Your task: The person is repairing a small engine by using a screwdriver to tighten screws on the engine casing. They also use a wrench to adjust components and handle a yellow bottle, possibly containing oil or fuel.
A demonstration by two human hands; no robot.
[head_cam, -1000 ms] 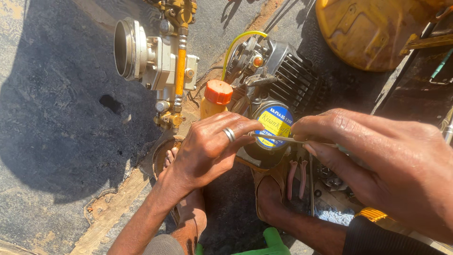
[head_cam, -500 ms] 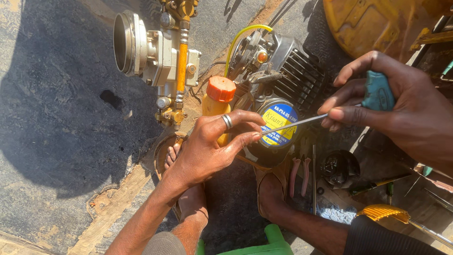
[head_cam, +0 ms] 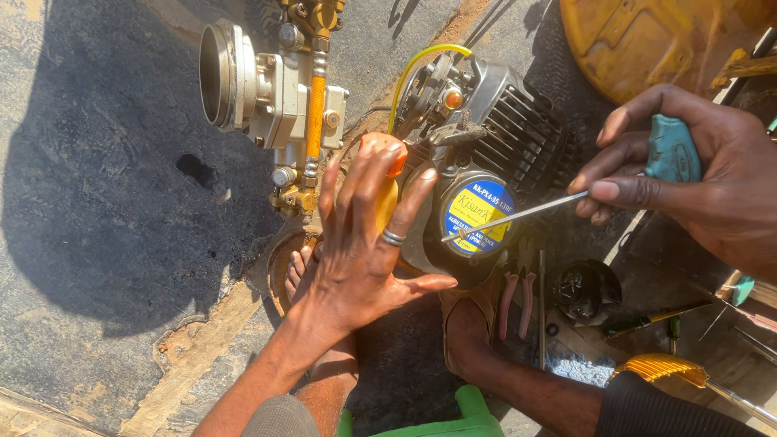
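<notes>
A person crouched over a small engine on the ground works a screwdriver against the round cover carrying a blue and yellow label. The right hand, closed around the teal handle, sits well to the right of the engine; a second ago it lay close over the cover, beside the other hand, and has since drawn back far enough to bare the steel shaft, whose tip now meets the label's left side. The left hand, a ring on one finger, has also shifted: half a second ago it pinched near the shaft's tip, and now it lies with fingers spread over the orange cap and yellow body at the engine's left, gripping nothing outright (a steadying press, by the look of it). The change suggests the tool has been reseated and the engine braced for turning or prying.

Left of the engine lies a metal pump assembly with a wide round mouth. Below the engine, red-handled pliers rest beside a dark round part.

Whether the tip sits in a screw head cannot be made out. A yellow shell above and right of the engine is cut off by the frame, and tools at the right edge lie in shadow.
</notes>
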